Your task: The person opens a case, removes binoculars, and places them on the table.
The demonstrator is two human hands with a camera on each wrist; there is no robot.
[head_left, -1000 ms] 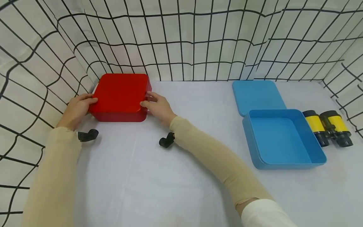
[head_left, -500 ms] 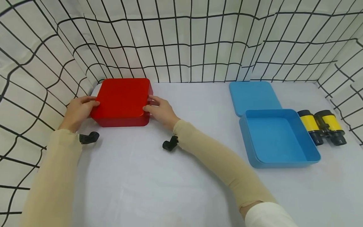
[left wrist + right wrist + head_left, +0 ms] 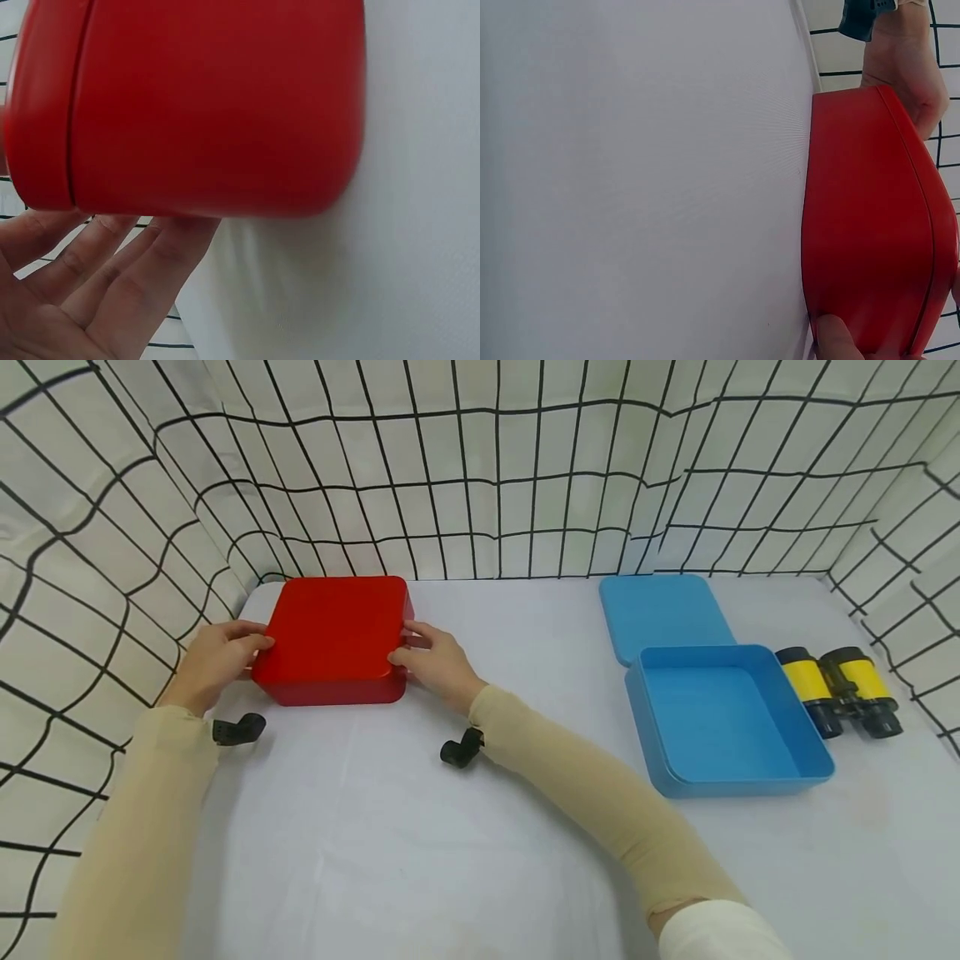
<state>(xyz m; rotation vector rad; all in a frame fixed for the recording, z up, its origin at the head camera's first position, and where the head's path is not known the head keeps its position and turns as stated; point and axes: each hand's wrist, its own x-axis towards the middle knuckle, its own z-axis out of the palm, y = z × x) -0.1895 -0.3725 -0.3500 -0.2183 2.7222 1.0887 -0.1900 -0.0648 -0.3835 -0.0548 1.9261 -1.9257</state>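
A red lidded box [image 3: 337,639] sits at the back left of the white table, its lid seam showing along the side in the left wrist view. My left hand [image 3: 213,662] holds its left side, with the thumb at the lid's edge and the other fingers [image 3: 139,289] spread along the side wall. On the opposite side, my right hand [image 3: 441,667] grips the box near its front right corner, thumb at the front and fingers on the right wall. The lid covers whatever is inside.
An open blue box [image 3: 727,718] stands on the right, nothing in it. Its blue lid [image 3: 663,614] lies behind it, and black-and-yellow binoculars [image 3: 840,689] lie at its right. Black wire mesh [image 3: 465,477] over white cloth encloses the back and sides.
The red box has slid a little toward me and to the right, with both hands staying on it. The blue box and binoculars shift slightly left in view as the head camera turns.
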